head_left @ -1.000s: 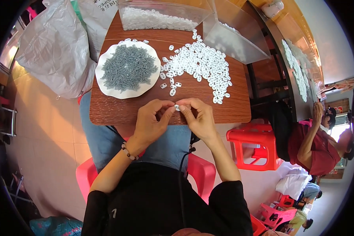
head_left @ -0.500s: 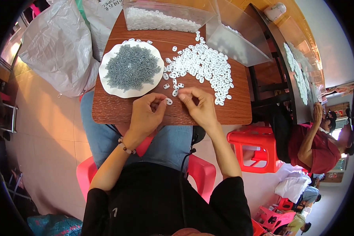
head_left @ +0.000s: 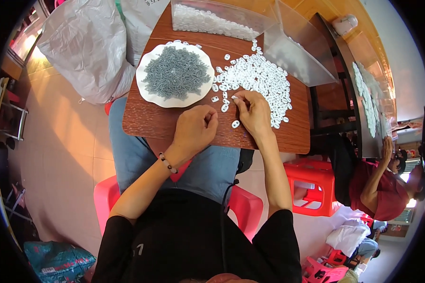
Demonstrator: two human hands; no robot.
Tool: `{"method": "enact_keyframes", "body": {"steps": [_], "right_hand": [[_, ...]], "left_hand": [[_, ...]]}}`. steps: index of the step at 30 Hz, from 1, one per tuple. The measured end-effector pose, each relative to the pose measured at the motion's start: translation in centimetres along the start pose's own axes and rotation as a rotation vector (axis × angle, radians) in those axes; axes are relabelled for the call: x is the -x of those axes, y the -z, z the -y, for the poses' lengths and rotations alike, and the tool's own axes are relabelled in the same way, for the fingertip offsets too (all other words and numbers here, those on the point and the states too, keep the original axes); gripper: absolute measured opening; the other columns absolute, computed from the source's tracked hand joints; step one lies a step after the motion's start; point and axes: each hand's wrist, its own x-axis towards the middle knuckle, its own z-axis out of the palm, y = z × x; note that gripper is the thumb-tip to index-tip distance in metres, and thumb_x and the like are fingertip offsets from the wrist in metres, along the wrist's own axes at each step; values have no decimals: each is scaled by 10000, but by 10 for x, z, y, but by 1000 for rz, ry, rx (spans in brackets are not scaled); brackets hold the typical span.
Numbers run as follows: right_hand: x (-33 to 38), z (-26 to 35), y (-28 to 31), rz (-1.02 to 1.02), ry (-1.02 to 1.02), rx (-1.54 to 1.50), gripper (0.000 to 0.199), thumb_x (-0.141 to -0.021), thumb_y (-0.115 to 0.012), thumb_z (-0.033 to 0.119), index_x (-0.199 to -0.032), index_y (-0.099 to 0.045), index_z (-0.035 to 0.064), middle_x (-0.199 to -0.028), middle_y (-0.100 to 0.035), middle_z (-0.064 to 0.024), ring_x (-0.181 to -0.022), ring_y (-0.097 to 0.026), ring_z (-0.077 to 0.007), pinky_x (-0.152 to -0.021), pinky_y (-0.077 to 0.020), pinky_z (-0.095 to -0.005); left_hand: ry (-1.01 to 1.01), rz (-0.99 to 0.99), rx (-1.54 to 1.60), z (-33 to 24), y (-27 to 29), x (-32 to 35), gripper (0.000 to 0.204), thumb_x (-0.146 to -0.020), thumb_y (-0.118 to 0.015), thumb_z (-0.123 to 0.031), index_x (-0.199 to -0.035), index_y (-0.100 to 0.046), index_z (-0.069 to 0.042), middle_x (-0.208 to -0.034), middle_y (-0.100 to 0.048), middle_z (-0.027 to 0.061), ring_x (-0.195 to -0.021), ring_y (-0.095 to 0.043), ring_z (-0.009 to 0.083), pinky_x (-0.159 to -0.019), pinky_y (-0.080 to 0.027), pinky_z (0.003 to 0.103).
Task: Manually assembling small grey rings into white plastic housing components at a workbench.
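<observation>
My left hand (head_left: 196, 128) is closed near the table's front edge, fingers curled; whatever it may hold is hidden. To its right, my right hand (head_left: 254, 112) pinches a small white two-hole oval piece (head_left: 234, 97) between thumb and forefinger. One more white oval piece (head_left: 235, 124) lies on the wood between the two hands, apart from the others. Beyond my right hand spreads a loose pile of the same white pieces (head_left: 257, 70). A white wavy-edged plate (head_left: 148, 96) at the left carries a heap of small grey spring-like pieces (head_left: 177, 70).
At the table's far side stand a clear bin (head_left: 212, 23) of white pieces and a clear panelled box (head_left: 297, 56). White sacks (head_left: 87, 49) lean at the left. A red stool (head_left: 311, 184) stands to the right, near a person in a dark red shirt (head_left: 375, 188) at another table.
The view has shifted. The white piece by my left fingertips no longer shows there; one now lies between my hands. My right hand has moved slightly away and now pinches a white piece.
</observation>
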Motion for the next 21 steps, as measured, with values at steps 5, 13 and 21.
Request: {"method": "enact_keyframes", "body": {"steps": [5, 13, 21], "right_hand": [[11, 10, 24, -28, -160, -179, 110, -812, -657, 69, -902, -666, 6, -754, -630, -119, -674, -599, -231, -631, -483, -322], [35, 8, 40, -51, -195, -271, 130, -853, -636, 59, -974, -665, 21, -748, -619, -2, -669, -514, -58, -633, -430, -215], [43, 22, 42, 116, -409, -796, 128, -884, -646, 71, -988, -648, -4, -795, -596, 34, -743, -501, -32, -682, -404, -185]], "left_hand": [[85, 59, 89, -19, 3, 7, 111, -791, -651, -134, -838, -649, -33, -716, -614, 91, -636, -604, 267, -598, -485, 368], [-355, 166, -233, -9, -31, -3, 173, -778, -670, -104, -934, -654, -30, -875, -560, 100, -863, -556, 284, -740, -472, 372], [-309, 42, -137, 5, -20, -3, 149, -769, -636, -17, -914, -669, -30, -883, -578, 111, -812, -579, 281, -710, -481, 360]]}}
